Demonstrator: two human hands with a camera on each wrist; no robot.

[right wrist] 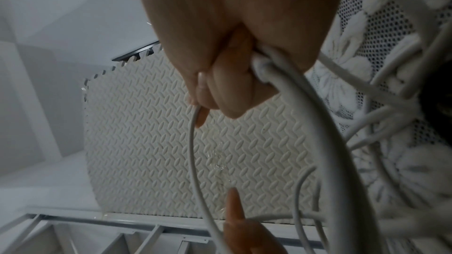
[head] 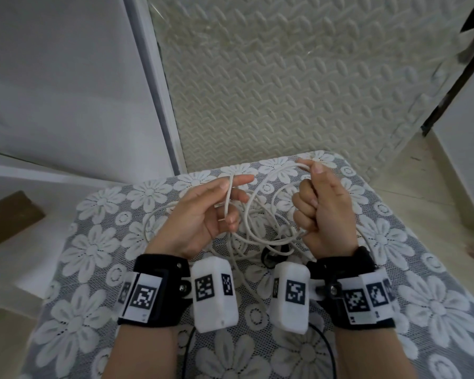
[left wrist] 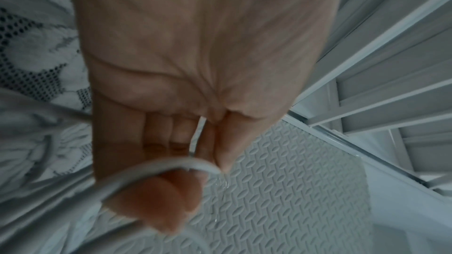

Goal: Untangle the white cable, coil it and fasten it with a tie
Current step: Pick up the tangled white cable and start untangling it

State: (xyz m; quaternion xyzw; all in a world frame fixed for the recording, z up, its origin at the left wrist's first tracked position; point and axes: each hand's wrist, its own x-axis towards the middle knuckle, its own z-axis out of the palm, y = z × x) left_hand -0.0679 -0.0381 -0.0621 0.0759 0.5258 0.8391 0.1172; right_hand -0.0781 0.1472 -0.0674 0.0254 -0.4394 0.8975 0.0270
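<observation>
Early untangling: white cable (head: 253, 212) mid-frame, loose loops over floral cloth (head: 435, 310). Left hand (head: 203, 212) pinching a strand, right hand (head: 323, 209) fisted on another. Coiling, tying pending.

Home; lace tablecloth (head: 435, 310); foam floor mat (head: 298, 91)

No readable txt anywhere; only square b/w code markers (head: 144, 296) on the wristbands (head: 159, 269).
</observation>
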